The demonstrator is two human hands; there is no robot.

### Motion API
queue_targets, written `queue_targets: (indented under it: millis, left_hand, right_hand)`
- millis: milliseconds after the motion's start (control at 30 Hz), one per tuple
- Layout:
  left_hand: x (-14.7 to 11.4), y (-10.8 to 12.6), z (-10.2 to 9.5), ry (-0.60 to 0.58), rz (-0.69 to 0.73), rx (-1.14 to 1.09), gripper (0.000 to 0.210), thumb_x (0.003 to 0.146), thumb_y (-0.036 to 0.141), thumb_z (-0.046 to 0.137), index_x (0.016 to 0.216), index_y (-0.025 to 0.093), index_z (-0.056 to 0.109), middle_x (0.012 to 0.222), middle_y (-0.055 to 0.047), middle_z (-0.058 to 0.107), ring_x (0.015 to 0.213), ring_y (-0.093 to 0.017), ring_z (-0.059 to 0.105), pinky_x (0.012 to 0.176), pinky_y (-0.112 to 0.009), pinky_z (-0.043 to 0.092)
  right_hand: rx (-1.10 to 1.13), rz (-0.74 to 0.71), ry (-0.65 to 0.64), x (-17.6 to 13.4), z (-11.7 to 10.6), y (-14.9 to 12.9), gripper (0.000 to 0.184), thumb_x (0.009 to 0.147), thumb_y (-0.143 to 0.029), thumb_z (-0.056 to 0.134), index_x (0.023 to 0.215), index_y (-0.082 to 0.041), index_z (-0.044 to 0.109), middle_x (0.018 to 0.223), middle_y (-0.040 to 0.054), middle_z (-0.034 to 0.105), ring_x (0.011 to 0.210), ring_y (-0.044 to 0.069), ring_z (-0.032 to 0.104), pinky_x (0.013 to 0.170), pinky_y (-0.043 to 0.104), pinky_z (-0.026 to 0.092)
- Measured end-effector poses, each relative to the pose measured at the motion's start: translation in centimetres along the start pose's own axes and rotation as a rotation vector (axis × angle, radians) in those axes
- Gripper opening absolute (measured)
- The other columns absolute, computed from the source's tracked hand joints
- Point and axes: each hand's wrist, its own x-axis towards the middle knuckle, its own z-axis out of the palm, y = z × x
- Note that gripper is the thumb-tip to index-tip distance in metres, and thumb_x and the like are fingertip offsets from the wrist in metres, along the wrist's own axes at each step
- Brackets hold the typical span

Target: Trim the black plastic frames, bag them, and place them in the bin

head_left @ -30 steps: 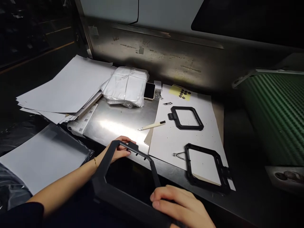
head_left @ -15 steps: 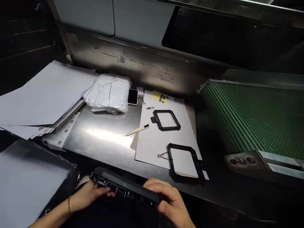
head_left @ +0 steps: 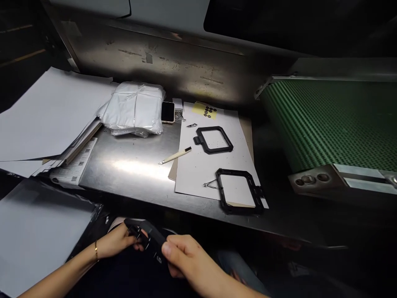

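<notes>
A black plastic frame (head_left: 152,234) is tilted in front of my body, below the table's front edge. My left hand (head_left: 117,243) grips its left end, fingers curled under. At the right end, my right hand (head_left: 185,253) is closed round it with the thumb on top. Small bright bits show along its near side; its underside is dark. Beyond my hands, two more black frames lie on white sheets: a near one (head_left: 218,190) and a far one (head_left: 230,145). A craft knife (head_left: 175,155) with a pale handle and a nail clipper (head_left: 191,125) lie close by.
A bundle of clear plastic bags (head_left: 133,107) and a phone (head_left: 168,112) lie at the back of the metal table (head_left: 124,178). White sheets (head_left: 56,111) are stacked at left. A green conveyor belt (head_left: 335,124) stands at right. Yellow paper (head_left: 200,109) bears black stickers.
The held frame has been turned, its right end now nearer my left hand. My right hand moved left with it. The whole view shifted, so the table sits higher.
</notes>
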Motion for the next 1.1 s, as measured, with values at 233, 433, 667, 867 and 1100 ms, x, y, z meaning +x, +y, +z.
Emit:
queue_targets:
  millis: [233, 433, 667, 867, 1100]
  left_hand:
    - [-0.4, -0.3, 0.7, -0.050, -0.050, 0.010, 0.019, 0.080, 0.030, 0.052, 0.081, 0.012, 0.058, 0.072, 0.000, 0.061, 0.071, -0.015, 0.059, 0.069, -0.034, 0.048]
    - [-0.5, -0.3, 1.1, -0.024, -0.058, 0.002, 0.019, 0.082, 0.030, 0.049, 0.084, 0.012, 0.057, 0.073, 0.000, 0.060, 0.070, -0.014, 0.059, 0.068, -0.034, 0.048]
    - [-0.4, 0.0, 1.0, -0.054, -0.026, 0.031, 0.020, 0.081, 0.030, 0.050, 0.083, 0.012, 0.058, 0.076, -0.001, 0.060, 0.071, -0.014, 0.058, 0.067, -0.033, 0.048]
    - [-0.3, -0.9, 0.9, -0.083, -0.011, -0.005, 0.021, 0.080, 0.032, 0.050, 0.083, 0.012, 0.058, 0.076, -0.001, 0.061, 0.072, -0.015, 0.058, 0.070, -0.035, 0.047]
    - [-0.6, -1.1, 0.8, -0.074, -0.039, -0.074, 0.017, 0.079, 0.029, 0.052, 0.081, 0.013, 0.058, 0.072, 0.001, 0.060, 0.072, -0.014, 0.058, 0.070, -0.033, 0.046]
  right_hand:
    - [0.209, -0.006, -0.199, -0.4, 0.0, 0.6, 0.044, 0.071, -0.055, 0.051, 0.081, -0.012, 0.053, 0.064, -0.0014, 0.043, 0.058, 0.007, 0.037, 0.057, 0.022, 0.032]
    - [0.263, 0.013, -0.050, 0.0, 0.5, 1.5, 0.047, 0.068, -0.060, 0.050, 0.056, -0.016, 0.040, 0.052, -0.0059, 0.035, 0.046, 0.004, 0.028, 0.044, 0.019, 0.022]
    - [0.290, -0.023, -0.095, -0.6, 1.0, 1.0, 0.041, 0.070, -0.051, 0.054, 0.075, -0.011, 0.055, 0.056, -0.0036, 0.041, 0.050, 0.006, 0.035, 0.049, 0.021, 0.027]
    - [0.352, -0.096, -0.290, -1.0, 0.9, 0.8, 0.031, 0.067, -0.026, 0.056, 0.096, -0.015, 0.055, 0.064, -0.0042, 0.037, 0.056, 0.006, 0.034, 0.055, 0.022, 0.032]
    - [0.260, -0.016, -0.080, -0.2, 1.1, 1.7, 0.040, 0.072, -0.053, 0.049, 0.061, -0.016, 0.041, 0.045, -0.0071, 0.037, 0.040, 0.003, 0.029, 0.041, 0.017, 0.020]
